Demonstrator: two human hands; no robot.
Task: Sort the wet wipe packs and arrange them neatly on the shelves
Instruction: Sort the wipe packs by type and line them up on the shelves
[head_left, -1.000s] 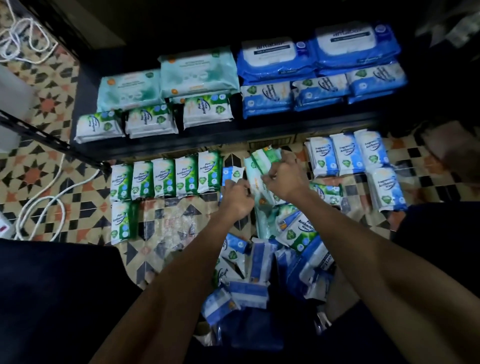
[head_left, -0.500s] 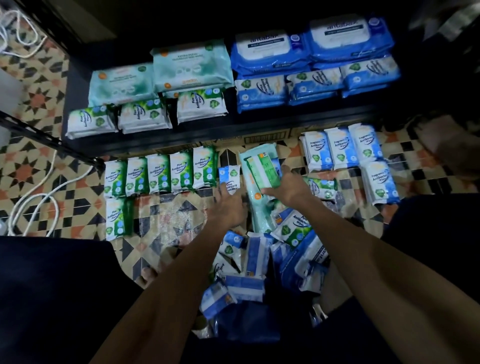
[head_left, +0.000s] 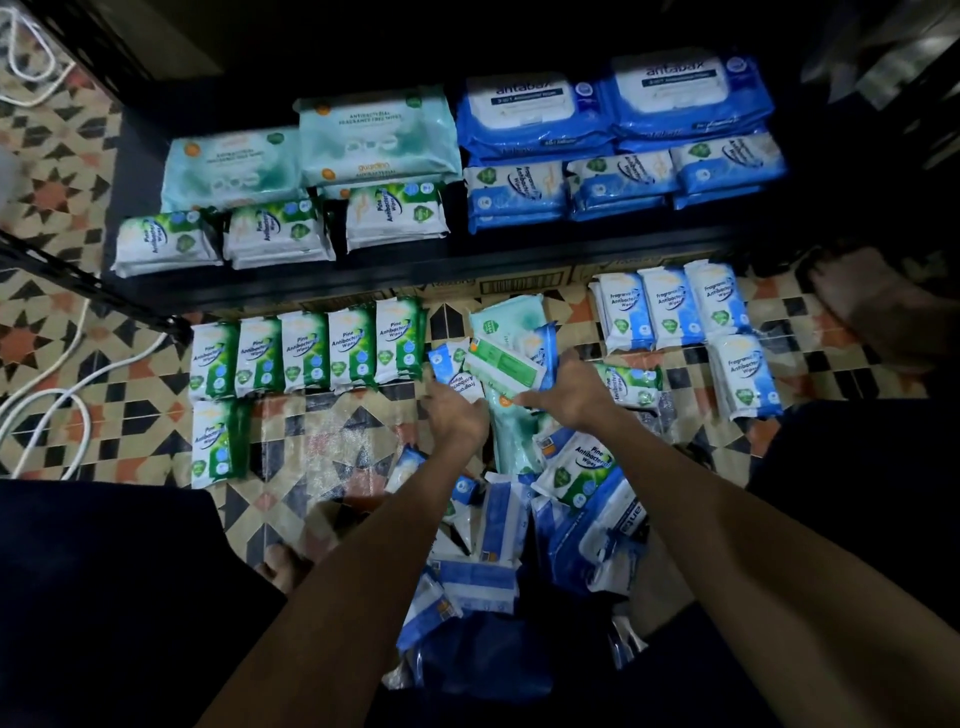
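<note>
Wet wipe packs (head_left: 506, 361): mid-floor heap below shelf (head_left: 415, 273). Soft, light, slick film; take by flat sides. Left hand (head_left: 457, 415) grasps blue pack (head_left: 454, 376); right hand (head_left: 569, 395) grasps green-labelled pack.

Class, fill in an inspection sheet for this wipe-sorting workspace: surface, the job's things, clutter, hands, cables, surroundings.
Surface: patterned tile floor, with a dark shelf above it.
Job's things: green pine packs in a row on the floor; blue fragrance packs grouped at right; teal packs and large blue packs on the shelf.
Clutter: unsorted pile of packs between the arms.
Hands: left hand holds a small blue pack; right hand holds a green-striped pack.
Cables: white cable looped on the floor at left.
Surroundings: dim; cardboard box edge under the shelf.
</note>
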